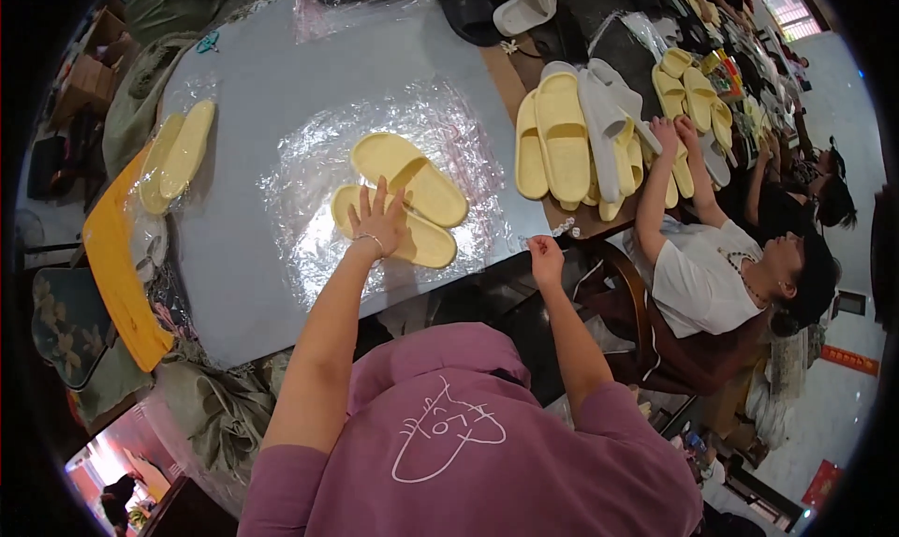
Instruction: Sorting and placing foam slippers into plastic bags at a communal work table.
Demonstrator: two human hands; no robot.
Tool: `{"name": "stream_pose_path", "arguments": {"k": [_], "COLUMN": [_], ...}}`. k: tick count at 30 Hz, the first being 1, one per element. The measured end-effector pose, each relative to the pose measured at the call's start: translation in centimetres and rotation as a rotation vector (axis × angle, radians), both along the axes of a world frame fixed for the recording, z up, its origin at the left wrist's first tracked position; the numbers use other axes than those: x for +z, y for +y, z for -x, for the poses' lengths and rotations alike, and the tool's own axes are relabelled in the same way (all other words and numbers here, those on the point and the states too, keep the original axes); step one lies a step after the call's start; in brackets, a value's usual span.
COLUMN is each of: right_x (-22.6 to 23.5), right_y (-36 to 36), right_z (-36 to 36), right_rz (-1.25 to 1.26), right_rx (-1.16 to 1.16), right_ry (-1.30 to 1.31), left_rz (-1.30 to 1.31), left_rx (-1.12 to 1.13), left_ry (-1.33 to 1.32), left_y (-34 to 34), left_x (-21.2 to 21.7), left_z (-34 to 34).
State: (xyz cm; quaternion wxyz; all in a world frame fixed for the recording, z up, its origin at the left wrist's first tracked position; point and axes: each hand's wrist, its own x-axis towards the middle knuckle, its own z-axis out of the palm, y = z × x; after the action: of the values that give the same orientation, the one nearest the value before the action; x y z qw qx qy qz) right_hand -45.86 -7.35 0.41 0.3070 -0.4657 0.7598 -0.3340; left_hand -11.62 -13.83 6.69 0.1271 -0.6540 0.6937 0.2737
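Two pale yellow slippers, a far slipper (384,153) and a near slipper (426,245), lie side by side on a stack of clear plastic bags (304,195) on the grey table. My left hand (379,226) rests on the near slipper with its fingers spread, fingertips reaching toward the far one. Over the table's front edge, to the right of the bags, my right hand (546,259) is closed in a pinch. Whatever sits between its fingertips is too small to make out. Just beyond it lie small white pieces (567,227).
A bagged yellow slipper pair (187,153) lies at the table's left edge, beside an orange board (122,256). Rows of yellow and grey slippers (562,130) stand on the right. A person in a white shirt (698,279) reaches among them. Teal scissors (208,42) lie far left.
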Motion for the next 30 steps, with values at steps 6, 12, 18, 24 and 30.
{"name": "stream_pose_path", "arguments": {"k": [6, 12, 18, 24, 30], "right_x": [-0.1, 4.8, 3.6, 2.7, 2.5], "right_y": [-1.5, -5.8, -9.2, -15.7, -22.8], "right_z": [1.6, -12.3, -23.6, -20.7, -13.8], "right_rz": [-0.268, 0.198, 0.178, 0.291, 0.03], "right_rx": [-0.048, 0.39, 0.75, 0.382, 0.277], "right_ry": [0.32, 0.153, 0.573, 0.35, 0.599], "left_rz": [0.026, 0.586, 0.206, 0.058, 0.142], "left_rx": [-0.029, 0.173, 0.291, 0.283, 0.298], "left_ry": [-0.015, 0.364, -0.029, -0.025, -0.005], "left_y": [-0.3, 5.0, 11.1, 10.7, 11.0], "left_x": [0.0, -0.3, -2.2, -3.5, -1.5], "left_z": [0.2, -3.4, -8.0, -8.7, -8.4]}}
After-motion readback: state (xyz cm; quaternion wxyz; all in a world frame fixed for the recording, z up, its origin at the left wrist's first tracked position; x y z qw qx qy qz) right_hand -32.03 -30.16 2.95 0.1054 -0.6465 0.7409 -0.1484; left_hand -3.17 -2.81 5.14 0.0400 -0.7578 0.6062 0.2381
